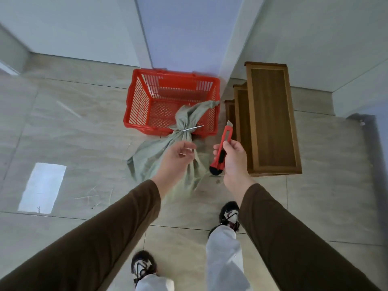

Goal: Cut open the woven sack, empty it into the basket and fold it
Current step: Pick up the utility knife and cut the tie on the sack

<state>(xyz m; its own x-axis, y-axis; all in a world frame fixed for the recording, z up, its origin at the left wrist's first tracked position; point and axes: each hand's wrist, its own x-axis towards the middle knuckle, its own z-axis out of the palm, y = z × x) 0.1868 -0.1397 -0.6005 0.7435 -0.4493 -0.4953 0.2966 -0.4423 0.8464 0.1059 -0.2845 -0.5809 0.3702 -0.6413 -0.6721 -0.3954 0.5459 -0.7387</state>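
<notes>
A pale green woven sack stands on the tiled floor, its neck cinched by a white cable tie. The bunched top above the tie leans over the near rim of a red plastic basket. My left hand hovers over the sack just below the tie, fingers apart, holding nothing that I can make out. My right hand grips a red utility knife to the right of the sack, blade out and pointing away from me.
A stepped wooden stand sits right of the basket, close to my right hand. White walls and a pillar rise behind the basket. My two feet in dark and white shoes stand on the floor below the sack.
</notes>
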